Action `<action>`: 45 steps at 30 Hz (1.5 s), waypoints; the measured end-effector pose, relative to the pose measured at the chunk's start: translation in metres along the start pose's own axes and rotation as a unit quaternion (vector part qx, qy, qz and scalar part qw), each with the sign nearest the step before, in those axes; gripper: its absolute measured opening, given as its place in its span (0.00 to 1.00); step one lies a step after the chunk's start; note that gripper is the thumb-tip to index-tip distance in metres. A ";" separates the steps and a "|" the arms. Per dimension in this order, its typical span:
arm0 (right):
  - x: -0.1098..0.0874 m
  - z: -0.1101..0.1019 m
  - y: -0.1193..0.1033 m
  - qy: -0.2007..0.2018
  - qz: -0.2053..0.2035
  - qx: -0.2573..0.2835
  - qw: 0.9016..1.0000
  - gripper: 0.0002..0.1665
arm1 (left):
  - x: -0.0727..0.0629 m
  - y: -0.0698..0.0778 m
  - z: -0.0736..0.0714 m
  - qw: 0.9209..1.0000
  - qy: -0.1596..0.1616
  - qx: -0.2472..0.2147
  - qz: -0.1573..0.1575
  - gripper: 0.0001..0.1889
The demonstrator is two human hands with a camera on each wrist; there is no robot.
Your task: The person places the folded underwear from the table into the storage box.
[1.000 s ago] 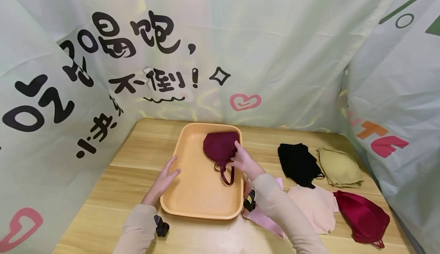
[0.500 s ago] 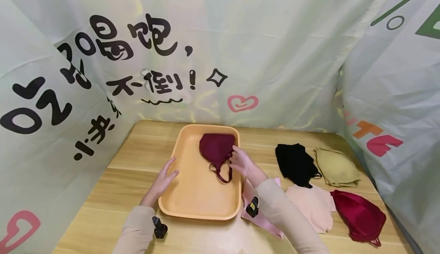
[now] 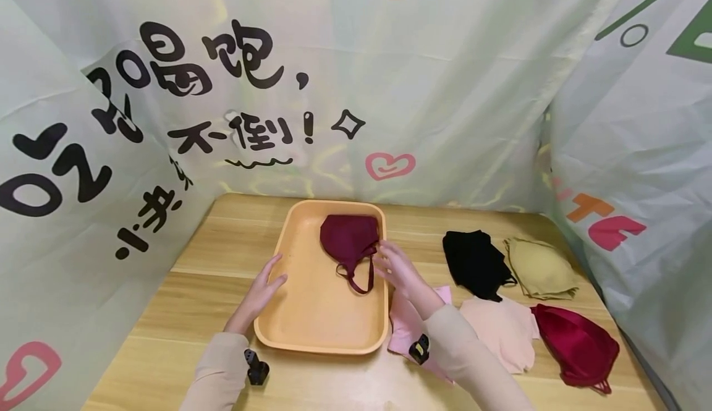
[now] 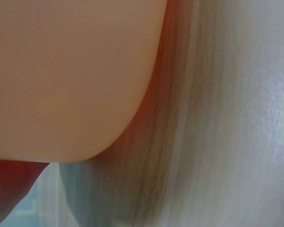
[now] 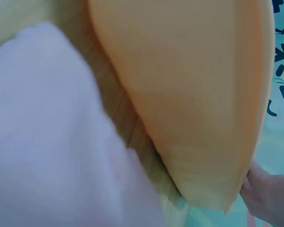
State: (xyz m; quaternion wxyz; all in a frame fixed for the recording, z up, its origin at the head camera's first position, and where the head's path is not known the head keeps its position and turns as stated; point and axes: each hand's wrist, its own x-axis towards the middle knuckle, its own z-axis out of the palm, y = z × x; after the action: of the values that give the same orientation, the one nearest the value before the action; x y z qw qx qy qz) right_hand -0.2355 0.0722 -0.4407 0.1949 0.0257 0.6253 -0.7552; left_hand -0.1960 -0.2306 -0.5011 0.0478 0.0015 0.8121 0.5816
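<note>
A dark burgundy bra (image 3: pixel 347 236) lies folded in the upper right of a peach-orange tray (image 3: pixel 317 334), its strap looped toward the tray's right wall. My left hand (image 3: pixel 259 293) rests at the tray's left rim, fingers spread and fairly straight, thumb over the inside. At the right rim is my right hand (image 3: pixel 405 275), its fingers loosely bent beside the bra and nothing in its grasp. In the right wrist view, fingers (image 5: pixel 267 191) show at the tray's far edge. The left wrist view has mostly the tray's outer wall (image 4: pixel 71 80), with part of the hand beneath.
Right of the tray lie a pink garment (image 3: pixel 406 321), partly under my right arm, a black garment (image 3: pixel 478 262), a folded khaki one (image 3: pixel 542 269), a pale pink one (image 3: pixel 497 330) and a red bra (image 3: pixel 578 343). Printed curtains (image 3: pixel 456 120) enclose the wooden table (image 3: pixel 189 312).
My right hand has let go of the burgundy bra and drawn back right to the tray's rim. The bra stays in the tray, and the left hand keeps its place.
</note>
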 end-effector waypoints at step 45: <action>-0.070 -0.112 0.036 0.043 -0.018 -0.363 0.931 0.34 | 0.003 -0.011 0.000 0.999 0.004 0.040 0.019 0.30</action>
State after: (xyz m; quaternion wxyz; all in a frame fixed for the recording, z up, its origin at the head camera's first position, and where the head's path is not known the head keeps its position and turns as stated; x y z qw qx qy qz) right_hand -0.1823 0.1919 -0.4789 0.1503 -0.0252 0.8648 -0.4785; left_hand -0.1986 -0.2336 -0.5118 0.0334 0.0170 0.8346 0.5495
